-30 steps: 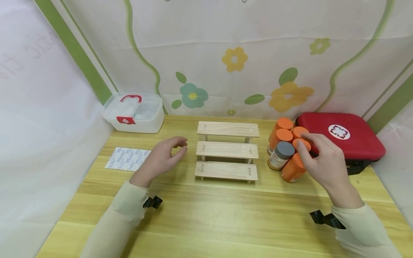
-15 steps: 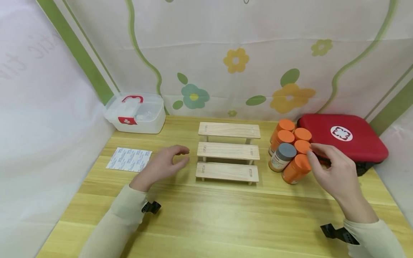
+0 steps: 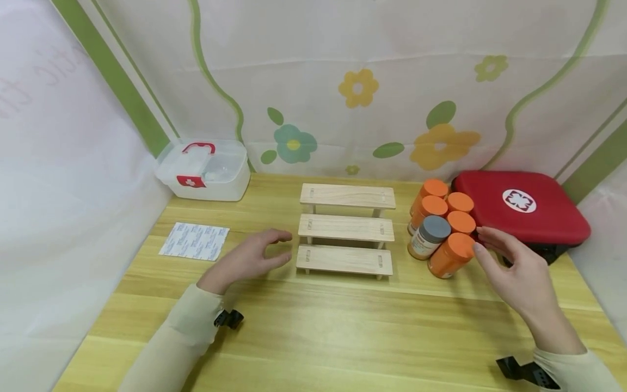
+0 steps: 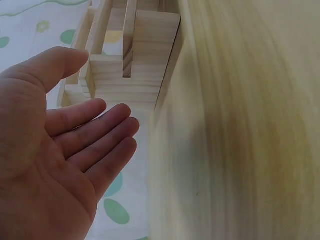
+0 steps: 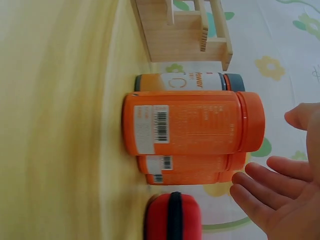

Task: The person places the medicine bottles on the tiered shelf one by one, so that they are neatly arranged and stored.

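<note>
My left hand (image 3: 247,256) hovers just left of a three-step wooden rack (image 3: 345,227), its fingers relaxed and holding nothing. In the left wrist view the rack's side panel (image 4: 145,55) stands beyond my fingertips. On the right, my right hand (image 3: 521,275) is held with loosely bent fingers beside a cluster of orange bottles (image 3: 450,257). A grey-capped bottle (image 3: 425,244) with a pale label stands among them. The right wrist view shows a gap between my fingers and the nearest orange bottle (image 5: 192,122); nothing is in that hand.
A clear first-aid box (image 3: 210,182) with a red handle sits at the back left. In front of it lies a blister pack (image 3: 195,241). Behind the bottles is a red first-aid case (image 3: 543,215). A printed cloth (image 3: 313,71) hangs along the table's back.
My right hand has drawn back rightward and nearer to me, away from above the orange lids. My left hand has shifted slightly right and nearer to me. The bottles have stayed put.
</note>
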`<state>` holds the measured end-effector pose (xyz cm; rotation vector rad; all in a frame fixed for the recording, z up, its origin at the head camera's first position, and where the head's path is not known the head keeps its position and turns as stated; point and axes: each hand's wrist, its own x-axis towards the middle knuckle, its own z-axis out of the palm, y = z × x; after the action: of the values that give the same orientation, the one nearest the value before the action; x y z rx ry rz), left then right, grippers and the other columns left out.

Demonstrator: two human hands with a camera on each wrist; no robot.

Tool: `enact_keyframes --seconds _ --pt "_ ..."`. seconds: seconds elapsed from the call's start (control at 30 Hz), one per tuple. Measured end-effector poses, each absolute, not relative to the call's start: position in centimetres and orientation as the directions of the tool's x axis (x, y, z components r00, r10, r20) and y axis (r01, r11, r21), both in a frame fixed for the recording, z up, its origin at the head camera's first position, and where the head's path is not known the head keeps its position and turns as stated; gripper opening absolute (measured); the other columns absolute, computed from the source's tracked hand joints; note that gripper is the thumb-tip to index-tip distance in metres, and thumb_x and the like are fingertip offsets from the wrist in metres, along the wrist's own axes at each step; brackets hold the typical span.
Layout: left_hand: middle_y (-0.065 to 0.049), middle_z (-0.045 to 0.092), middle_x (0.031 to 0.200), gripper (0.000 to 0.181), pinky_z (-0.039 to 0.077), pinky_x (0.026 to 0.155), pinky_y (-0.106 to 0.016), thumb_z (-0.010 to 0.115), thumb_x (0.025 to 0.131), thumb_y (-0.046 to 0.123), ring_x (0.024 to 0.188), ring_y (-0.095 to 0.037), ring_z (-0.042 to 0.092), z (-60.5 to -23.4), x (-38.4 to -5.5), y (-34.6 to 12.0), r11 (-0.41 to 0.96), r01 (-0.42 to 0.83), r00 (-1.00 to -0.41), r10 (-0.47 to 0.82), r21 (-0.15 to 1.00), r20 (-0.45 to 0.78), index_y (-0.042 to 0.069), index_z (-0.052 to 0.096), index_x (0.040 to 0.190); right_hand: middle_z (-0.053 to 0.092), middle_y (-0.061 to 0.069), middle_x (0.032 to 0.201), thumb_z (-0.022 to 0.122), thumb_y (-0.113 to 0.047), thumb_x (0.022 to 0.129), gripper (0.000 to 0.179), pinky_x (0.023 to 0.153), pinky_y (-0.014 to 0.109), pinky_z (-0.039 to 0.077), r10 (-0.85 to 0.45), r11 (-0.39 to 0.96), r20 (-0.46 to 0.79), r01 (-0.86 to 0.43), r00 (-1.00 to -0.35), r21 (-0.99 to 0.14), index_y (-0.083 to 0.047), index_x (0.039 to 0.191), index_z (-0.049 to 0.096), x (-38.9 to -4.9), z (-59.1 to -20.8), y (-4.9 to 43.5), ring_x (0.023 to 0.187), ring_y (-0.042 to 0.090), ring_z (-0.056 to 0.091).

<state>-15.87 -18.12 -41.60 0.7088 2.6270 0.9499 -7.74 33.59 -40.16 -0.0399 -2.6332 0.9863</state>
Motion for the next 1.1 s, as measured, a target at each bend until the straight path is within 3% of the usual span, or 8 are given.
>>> enact_keyframes --seconds 0.17,0.4,0.67,1.1 --pt "-0.012 0.062 0.155 0.059 0.048 0.122 -0.057 0.072 0.104 0.036 0.143 -0.037 0.059 -41.7 -15.8 -18.0 0.655 0.354 -0.834 0.544 0.668 -0.092 0.006 0.058 0.154 0.069 0.011 0.147 0.070 -0.041 0.106 0.056 0.085 -0.009 0.036 0.145 0.738 0.169 -0.007 -0.975 -0.675 -0.016 0.155 0.059 -7.5 -40.6 33.9 0.110 -0.033 0.045" --pt "-0.011 0.063 0.155 0.060 0.048 0.123 -0.055 0.074 0.103 0.035 0.144 -0.035 0.059 -42.0 -15.9 -17.4 0.634 0.371 -0.807 0.582 0.679 -0.102 0.008 0.057 0.155 0.065 0.005 0.149 0.071 -0.043 0.105 0.065 0.082 -0.005 0.045 0.156 0.687 0.073 0.055 -0.985 -0.725 -0.009 0.157 0.055 -7.5 -41.4 34.2 0.107 -0.031 0.047" --pt "-0.012 0.062 0.156 0.064 0.046 0.124 -0.055 0.075 0.103 0.035 0.145 -0.035 0.058 -42.3 -15.8 -16.9 0.642 0.343 -0.807 0.574 0.686 -0.135 0.007 0.056 0.156 0.055 -0.035 0.124 0.076 -0.030 0.103 0.068 0.085 -0.003 0.049 0.137 0.599 0.036 0.054 -0.990 -0.799 0.002 0.157 0.051 -7.5 -42.5 34.2 0.106 -0.027 0.054" --pt "-0.013 0.061 0.157 0.064 0.047 0.124 -0.054 0.077 0.102 0.032 0.145 -0.034 0.058 -42.8 -15.9 -16.8 0.637 0.349 -0.802 0.582 0.687 -0.133 0.007 0.055 0.156 0.058 -0.032 0.124 0.082 -0.026 0.099 0.070 0.085 0.001 0.053 0.103 0.563 0.029 0.034 -0.994 -0.826 0.003 0.155 0.052 -7.7 -43.5 33.4 0.106 -0.025 0.057"
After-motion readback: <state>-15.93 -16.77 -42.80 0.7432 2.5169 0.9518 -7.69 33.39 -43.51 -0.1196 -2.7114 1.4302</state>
